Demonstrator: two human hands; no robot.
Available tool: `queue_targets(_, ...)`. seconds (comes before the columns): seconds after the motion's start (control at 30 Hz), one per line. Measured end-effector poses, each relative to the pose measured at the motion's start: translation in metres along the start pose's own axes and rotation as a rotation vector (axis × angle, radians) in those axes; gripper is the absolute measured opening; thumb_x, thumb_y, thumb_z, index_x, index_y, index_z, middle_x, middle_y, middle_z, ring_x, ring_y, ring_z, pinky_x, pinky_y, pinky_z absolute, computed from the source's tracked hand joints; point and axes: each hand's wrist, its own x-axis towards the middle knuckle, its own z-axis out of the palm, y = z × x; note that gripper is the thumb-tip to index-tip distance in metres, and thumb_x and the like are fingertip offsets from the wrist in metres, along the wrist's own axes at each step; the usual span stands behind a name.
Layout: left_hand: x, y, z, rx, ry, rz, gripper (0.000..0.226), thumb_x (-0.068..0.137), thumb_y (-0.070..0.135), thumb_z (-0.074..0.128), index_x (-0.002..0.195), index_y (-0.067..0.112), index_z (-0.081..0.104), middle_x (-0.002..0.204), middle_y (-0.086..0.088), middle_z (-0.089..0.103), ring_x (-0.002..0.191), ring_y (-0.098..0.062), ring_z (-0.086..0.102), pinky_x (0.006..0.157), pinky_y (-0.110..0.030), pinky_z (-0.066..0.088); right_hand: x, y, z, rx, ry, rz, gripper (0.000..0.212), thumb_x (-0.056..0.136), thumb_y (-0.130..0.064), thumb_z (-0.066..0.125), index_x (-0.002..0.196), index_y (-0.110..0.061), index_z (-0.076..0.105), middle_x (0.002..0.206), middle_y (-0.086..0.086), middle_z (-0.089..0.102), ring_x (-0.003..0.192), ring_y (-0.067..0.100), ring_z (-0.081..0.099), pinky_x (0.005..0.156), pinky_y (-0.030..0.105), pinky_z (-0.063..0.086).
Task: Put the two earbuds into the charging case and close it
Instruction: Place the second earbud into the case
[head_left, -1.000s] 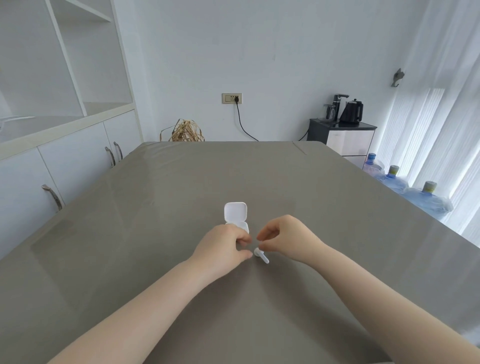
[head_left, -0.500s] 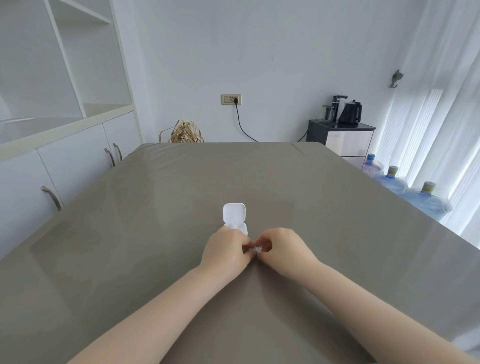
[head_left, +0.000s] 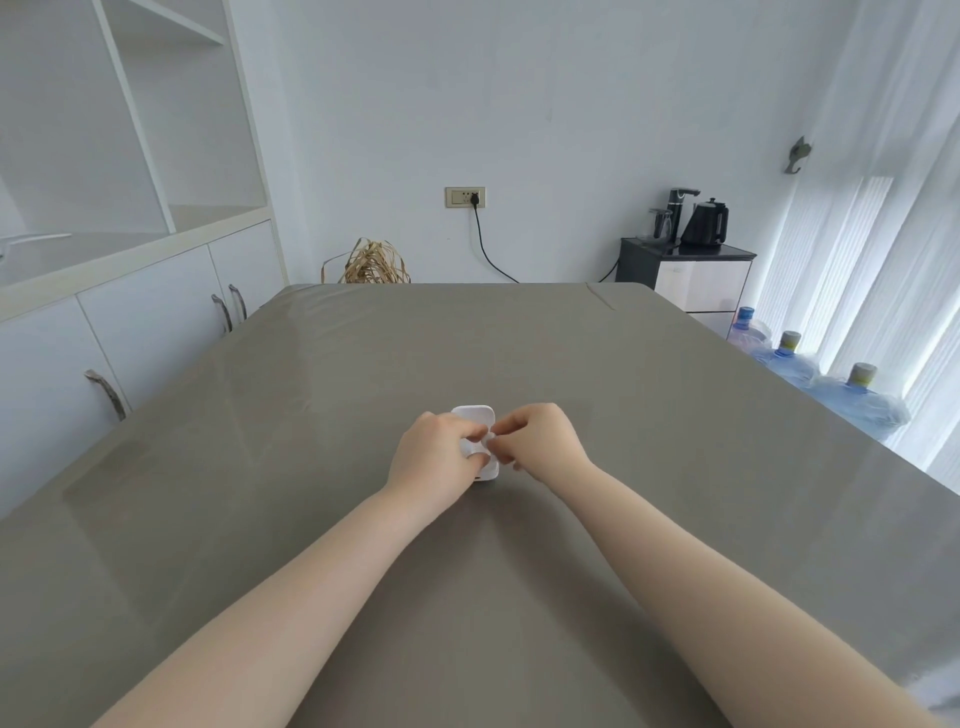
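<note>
The white charging case (head_left: 488, 471) stands on the grey table (head_left: 519, 353) with its lid (head_left: 474, 414) open and tipped back. My left hand (head_left: 434, 460) grips the case from the left, thumb on its front and fingers over its top. My right hand (head_left: 543, 439) pinches a small white earbud (head_left: 489, 441) right at the case's open top, touching my left fingertips. The case's inside is hidden by my fingers, so I cannot tell whether the other earbud lies in it.
White cabinets with metal handles (head_left: 106, 392) run along the table's left side. Large water bottles (head_left: 860, 397) stand on the floor to the right. A black cabinet with a kettle (head_left: 705, 224) sits in the far corner, and a straw bundle (head_left: 375, 265) lies behind the table's far edge.
My right hand took the earbud off the table just right of the case and carried it up to the open case. My left hand stayed on the case.
</note>
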Motion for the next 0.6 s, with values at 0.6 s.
queue_targets(0.6,0.007,-0.007,0.008,-0.077,-0.059,-0.081,0.018,0.072,0.024,0.063,0.055,0.024,0.057,0.064,-0.002,0.052,0.07,-0.022,0.037,0.052,-0.025,0.026,0.028,-0.01,0.015,-0.279,-0.075,0.094,0.003,0.073,-0.011,0.057,0.072,-0.01,0.055,0.056,0.007,0.046,0.063,0.025,0.046,0.048,0.022,0.03)
